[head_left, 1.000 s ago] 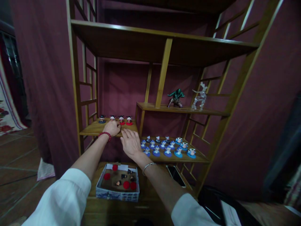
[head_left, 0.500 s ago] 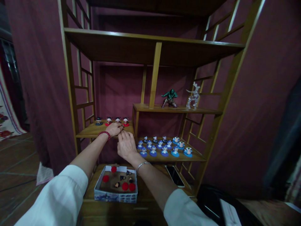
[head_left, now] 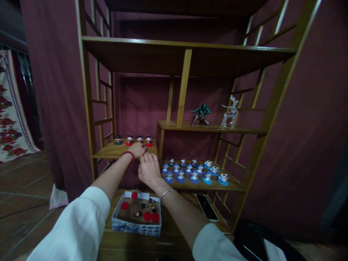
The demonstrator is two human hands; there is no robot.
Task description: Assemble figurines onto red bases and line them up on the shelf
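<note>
My left hand (head_left: 137, 149), with a red bead bracelet (head_left: 128, 155) on its wrist, is over the front of the left shelf (head_left: 104, 151). Its fingers are bent and closed. Just in front of it, to the right, my right hand (head_left: 149, 167) has its fingers curled together at the shelf edge, fingertips meeting the left hand's. Whatever lies between the fingers is hidden. Behind the hands several small figurines stand in a row: a figurine on a dark base (head_left: 118, 140) at the left, then red-based figurines (head_left: 129, 140), the nearest one (head_left: 148, 141) just beyond my fingers.
Below, an open box (head_left: 136, 229) holds red discs (head_left: 147, 216) and small dark figurine pieces (head_left: 137, 214). Blue-based figurines (head_left: 181, 177) fill the lower right shelf. Above them stand a green figure (head_left: 201, 115) and a clear deer (head_left: 231, 112). A phone (head_left: 206, 207) lies right of the box.
The whole scene has shifted slightly right as the head view turned left. Both hands stay together at the shelf edge, with barely any change in their pose.
</note>
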